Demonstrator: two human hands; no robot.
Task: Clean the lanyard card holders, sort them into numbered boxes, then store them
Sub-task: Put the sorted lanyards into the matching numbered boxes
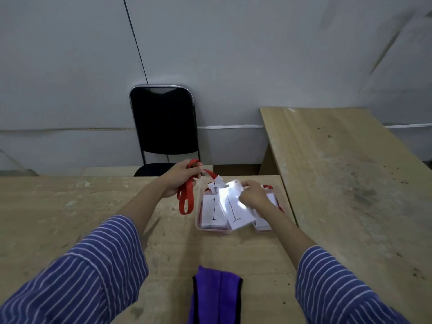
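arms reach forward over the counter (117,206). left hand (181,177) curls its grip round the bunched red strap (185,197); right hand (253,195) pinches the card holder (233,206) above the box (198,226).

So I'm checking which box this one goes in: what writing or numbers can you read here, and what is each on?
"1" handwritten on the paper in the card holder that the right hand holds over the clear box.
"1" handwritten on the card lying in that box.
A third card lies under the right wrist: its face is hidden, unreadable.
No other text is visible.
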